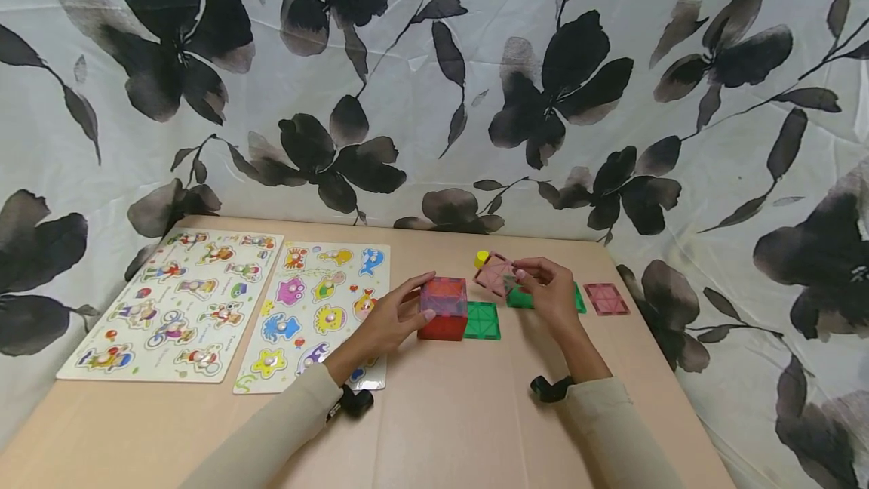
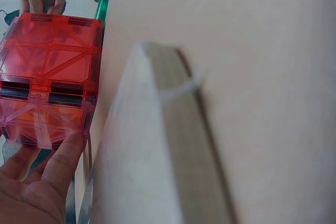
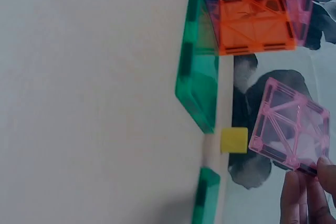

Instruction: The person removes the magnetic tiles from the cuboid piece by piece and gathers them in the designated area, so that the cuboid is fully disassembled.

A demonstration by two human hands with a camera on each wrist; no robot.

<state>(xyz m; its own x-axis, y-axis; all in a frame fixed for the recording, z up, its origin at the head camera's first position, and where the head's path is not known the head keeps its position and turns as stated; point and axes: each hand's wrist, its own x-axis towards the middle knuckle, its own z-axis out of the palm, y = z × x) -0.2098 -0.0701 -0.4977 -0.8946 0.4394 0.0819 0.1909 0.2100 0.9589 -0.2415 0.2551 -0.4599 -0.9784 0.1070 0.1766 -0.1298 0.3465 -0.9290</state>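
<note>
Box [image 1: 442, 327] of coloured tiles stands built on the table [image 1: 434, 421], two green tiles [image 1: 483, 321] and a reddish tile [image 1: 606, 299] lying loose, seemingly unused, and here's the left hand [image 1: 387, 319] gripping it between thumb and fingers, the right hand [image 1: 553, 296], arm outstretched, pinching a pink tile [image 1: 493, 273] aloft

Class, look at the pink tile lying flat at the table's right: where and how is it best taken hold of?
Probably by the near and far edges of the pink tile, coming down from above. It lies flat and looks thin, so opposite edges offer the surest hold; a green tile sits close to its left side, leaving less room there.
</note>
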